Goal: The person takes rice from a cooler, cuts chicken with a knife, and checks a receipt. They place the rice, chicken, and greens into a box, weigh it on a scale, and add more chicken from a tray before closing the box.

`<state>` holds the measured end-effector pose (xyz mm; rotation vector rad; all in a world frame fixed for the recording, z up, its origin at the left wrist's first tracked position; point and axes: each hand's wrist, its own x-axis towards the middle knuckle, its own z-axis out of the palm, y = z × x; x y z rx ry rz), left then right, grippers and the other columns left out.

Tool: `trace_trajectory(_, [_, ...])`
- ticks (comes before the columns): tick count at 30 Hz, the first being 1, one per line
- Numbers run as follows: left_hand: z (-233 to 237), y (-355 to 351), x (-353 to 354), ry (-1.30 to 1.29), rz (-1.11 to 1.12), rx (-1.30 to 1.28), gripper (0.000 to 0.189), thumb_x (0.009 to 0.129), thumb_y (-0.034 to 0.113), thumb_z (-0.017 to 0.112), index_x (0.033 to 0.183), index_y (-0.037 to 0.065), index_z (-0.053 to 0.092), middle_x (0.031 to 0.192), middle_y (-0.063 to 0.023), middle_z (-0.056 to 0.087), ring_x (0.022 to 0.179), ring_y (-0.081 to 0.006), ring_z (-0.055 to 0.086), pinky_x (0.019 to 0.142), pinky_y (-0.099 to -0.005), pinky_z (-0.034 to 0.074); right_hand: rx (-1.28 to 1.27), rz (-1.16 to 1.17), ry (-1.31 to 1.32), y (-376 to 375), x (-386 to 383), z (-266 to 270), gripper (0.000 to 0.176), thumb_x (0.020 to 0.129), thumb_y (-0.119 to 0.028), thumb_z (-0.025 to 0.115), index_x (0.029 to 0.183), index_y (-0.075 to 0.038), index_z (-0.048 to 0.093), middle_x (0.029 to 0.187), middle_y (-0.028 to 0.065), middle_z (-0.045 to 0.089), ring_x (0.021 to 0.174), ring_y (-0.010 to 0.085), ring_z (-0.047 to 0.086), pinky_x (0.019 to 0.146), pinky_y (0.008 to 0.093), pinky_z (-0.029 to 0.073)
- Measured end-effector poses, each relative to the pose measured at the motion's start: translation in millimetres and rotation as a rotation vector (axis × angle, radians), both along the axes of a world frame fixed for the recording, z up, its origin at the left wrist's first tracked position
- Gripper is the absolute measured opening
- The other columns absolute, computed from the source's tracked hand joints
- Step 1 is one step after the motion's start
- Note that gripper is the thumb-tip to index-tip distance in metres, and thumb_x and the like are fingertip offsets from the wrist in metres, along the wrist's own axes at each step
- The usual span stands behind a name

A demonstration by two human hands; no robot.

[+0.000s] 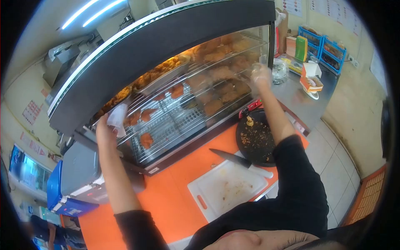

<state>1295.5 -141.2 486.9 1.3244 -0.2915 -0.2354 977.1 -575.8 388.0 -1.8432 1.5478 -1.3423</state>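
Note:
At the left end of a lit glass food warmer [200, 121], my left hand [106, 132] is closed on a crumpled white paper towel [118, 118]. My right hand [261, 76], in a clear plastic glove, is raised at the warmer's right end, close to the glass. Its fingers are curled, and what they grip, if anything, cannot be made out. Inside, pieces of fried chicken [146, 140] lie on wire racks [166, 133]. A metal tray [164, 77] heaped with small fried pieces sits on the upper level. Behind the right-hand glass are larger flat fried pieces [213, 107].
On the orange counter [166, 189] lie a white cutting board [216, 191] with crumbs, a knife [233, 158] and a round black pan [254, 143] with crumbs. A small food box [311, 78] and blue baskets [332, 54] stand right. Coolers [79, 171] are left; another person [48, 231] is far left.

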Motion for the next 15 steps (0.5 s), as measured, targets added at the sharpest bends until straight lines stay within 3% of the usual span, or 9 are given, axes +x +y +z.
trace_trajectory(2, [7.5, -11.1, -1.5, 0.081, 0.053, -0.005, 0.030, 0.081, 0.031, 0.055, 0.102, 0.010, 0.055, 0.096, -0.0019, 0.057, 0.084, -0.0148, 0.053, 0.068, -0.0284, 0.034, 0.069, -0.059, -0.061, -61.5, -17.9, -10.5, 0.023, 0.079, -0.020, 0.056, 0.099, -0.010, 0.063, 0.100, 0.0175, 0.062, 0.096, 0.0334, 0.057, 0.082, 0.0400, 0.046])
trace_trajectory(4, [8.1, -15.2, -11.4, 0.056, 0.079, 0.004, 0.032, 0.081, 0.033, 0.054, 0.103, 0.009, 0.054, 0.100, -0.0036, 0.056, 0.086, -0.0166, 0.054, 0.073, -0.0304, 0.035, 0.022, -0.047, 0.308, -107.0, -18.8, -20.8, 0.023, 0.078, -0.019, 0.057, 0.098, -0.010, 0.063, 0.098, 0.0163, 0.062, 0.093, 0.0335, 0.058, 0.080, 0.0396, 0.047])
trace_trajectory(5, [5.0, -13.0, -30.8, -0.039, 0.128, 0.034, 0.035, 0.081, 0.028, 0.055, 0.109, 0.007, 0.053, 0.105, -0.0065, 0.055, 0.089, -0.0171, 0.055, 0.072, -0.0300, 0.039, 0.024, -0.045, 0.296, -109.4, -14.8, -24.0, 0.023, 0.078, -0.019, 0.057, 0.098, -0.010, 0.063, 0.098, 0.0163, 0.062, 0.093, 0.0335, 0.058, 0.080, 0.0396, 0.047])
trace_trajectory(6, [-0.3, -9.4, -54.2, -0.133, 0.178, 0.072, 0.038, 0.081, 0.023, 0.056, 0.114, 0.004, 0.052, 0.110, -0.0093, 0.055, 0.091, -0.0176, 0.055, 0.072, -0.0296, 0.042, -0.077, -0.121, 0.188, -103.2, -8.5, -32.8, 0.023, 0.078, -0.021, 0.057, 0.098, -0.009, 0.063, 0.096, 0.0164, 0.062, 0.091, 0.0340, 0.059, 0.079, 0.0404, 0.047])
trace_trajectory(7, [-10.5, -9.1, -87.8, -0.406, 0.091, 0.118, 0.045, 0.080, 0.013, 0.055, 0.121, -0.001, 0.048, 0.119, -0.0139, 0.051, 0.099, -0.0216, 0.055, 0.079, -0.0306, 0.047, -0.172, -0.200, 0.084, -97.0, -2.9, -42.3, 0.024, 0.078, -0.022, 0.057, 0.098, -0.009, 0.063, 0.095, 0.0165, 0.063, 0.090, 0.0346, 0.059, 0.078, 0.0411, 0.047])
trace_trajectory(8, [-14.8, -12.5, -123.7, -0.608, 0.053, 0.176, 0.048, 0.077, -0.006, 0.046, 0.125, -0.002, 0.045, 0.124, -0.0141, 0.049, 0.108, -0.0227, 0.052, 0.090, -0.0314, 0.042, -0.053, -0.145, 0.085, -93.0, -4.5, -37.8, 0.025, 0.080, -0.026, 0.055, 0.097, -0.009, 0.063, 0.093, 0.0170, 0.062, 0.088, 0.0355, 0.059, 0.077, 0.0433, 0.047])
trace_trajectory(9, [-23.4, -16.7, -149.2, -0.565, -0.032, 0.112, 0.058, 0.071, -0.011, 0.048, 0.128, -0.001, 0.042, 0.125, -0.0158, 0.048, 0.110, -0.0241, 0.051, 0.094, -0.0322, 0.040, -0.049, -0.131, 0.096, -85.1, -6.0, -37.8, 0.025, 0.080, -0.026, 0.055, 0.097, -0.009, 0.063, 0.093, 0.0170, 0.062, 0.088, 0.0355, 0.059, 0.077, 0.0433, 0.047])
trace_trajectory(12, [-53.1, -19.5, -185.9, -0.747, -0.191, 0.071, 0.072, 0.068, -0.007, 0.060, 0.134, -0.001, 0.032, 0.136, -0.0151, 0.036, 0.122, -0.0231, 0.039, 0.100, -0.0338, 0.033, -0.299, 0.052, 0.267, -32.5, 20.2, -44.7, 0.020, 0.084, -0.023, 0.051, 0.092, -0.009, 0.063, 0.094, 0.0173, 0.061, 0.090, 0.0365, 0.057, 0.076, 0.0444, 0.046])
trace_trajectory(15, [-61.0, -14.4, -209.0, -0.465, -0.386, -0.053, 0.083, 0.067, -0.015, 0.056, 0.139, 0.000, 0.018, 0.134, -0.0162, 0.034, 0.119, -0.0212, 0.040, 0.096, -0.0297, 0.035, -0.358, 0.269, 0.163, 38.0, 56.7, -51.0, 0.019, 0.084, -0.020, 0.050, 0.086, -0.004, 0.061, 0.089, 0.0193, 0.059, 0.088, 0.0373, 0.054, 0.078, 0.0448, 0.042])
